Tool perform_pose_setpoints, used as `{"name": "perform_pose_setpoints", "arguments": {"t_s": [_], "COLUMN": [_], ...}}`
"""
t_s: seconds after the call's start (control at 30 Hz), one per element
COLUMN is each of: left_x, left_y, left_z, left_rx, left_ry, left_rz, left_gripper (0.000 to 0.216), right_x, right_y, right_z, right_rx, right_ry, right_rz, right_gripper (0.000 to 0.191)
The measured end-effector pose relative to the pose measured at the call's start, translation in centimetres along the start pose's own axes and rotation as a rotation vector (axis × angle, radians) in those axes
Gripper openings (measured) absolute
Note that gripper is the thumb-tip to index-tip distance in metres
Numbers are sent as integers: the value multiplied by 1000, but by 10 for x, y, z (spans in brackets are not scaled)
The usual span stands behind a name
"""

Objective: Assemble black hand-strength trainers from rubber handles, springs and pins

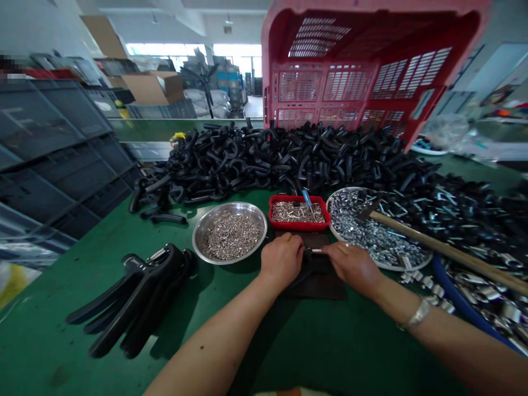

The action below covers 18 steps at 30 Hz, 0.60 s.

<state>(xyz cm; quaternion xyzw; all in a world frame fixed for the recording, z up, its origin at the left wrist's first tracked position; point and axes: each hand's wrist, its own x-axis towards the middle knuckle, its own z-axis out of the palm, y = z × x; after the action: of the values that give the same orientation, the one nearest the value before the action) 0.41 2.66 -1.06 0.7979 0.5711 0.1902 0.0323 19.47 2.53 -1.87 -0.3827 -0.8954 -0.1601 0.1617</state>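
Observation:
My left hand point(282, 257) is closed on a black plastic handle point(307, 270), most of it hidden by the fingers and the dark pad below. My right hand point(353, 265) pinches the end of a small coil spring point(316, 251), which lies level between both hands beside the handle. Under them is a dark square pad point(324, 287) on the green table. Just beyond my hands stands a red tray point(299, 225) of small metal pins with a blue-handled tool point(306, 197) in it. A steel bowl point(198, 242) of small metal parts sits to the left.
Assembled black handles with springs point(144, 291) lie at the left. A white-rimmed tray point(396, 268) of metal pieces is at the right, with a wooden-handled hammer point(437, 242) across it. Behind are heaped black handles point(247, 159), a tipped red crate point(322, 82) and grey bins point(53, 143).

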Motion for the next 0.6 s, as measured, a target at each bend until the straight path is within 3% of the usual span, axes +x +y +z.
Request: {"name": "perform_pose_setpoints", "arguments": {"t_s": [0.17,0.3,0.43,0.6], "left_x": [3,8,9,8], "left_y": [-3,-2,4,5], "left_z": [-4,-10,-12,-11], "left_rx": [-215,-738,-1349,-1710], "left_ry": [20,-38,-210,-373], "left_rz": [-22,-67,-305,-578], "left_gripper": [14,12,12,17], "right_x": [-2,10,28,36], "right_y": [10,4,-17,-30], "right_z": [-6,-18,-20,-9], "right_rx": [174,488,748,735], "right_ry": [-5,105,254,346], "right_rz": [97,327,423,494], "right_gripper": [25,22,14,12]}}
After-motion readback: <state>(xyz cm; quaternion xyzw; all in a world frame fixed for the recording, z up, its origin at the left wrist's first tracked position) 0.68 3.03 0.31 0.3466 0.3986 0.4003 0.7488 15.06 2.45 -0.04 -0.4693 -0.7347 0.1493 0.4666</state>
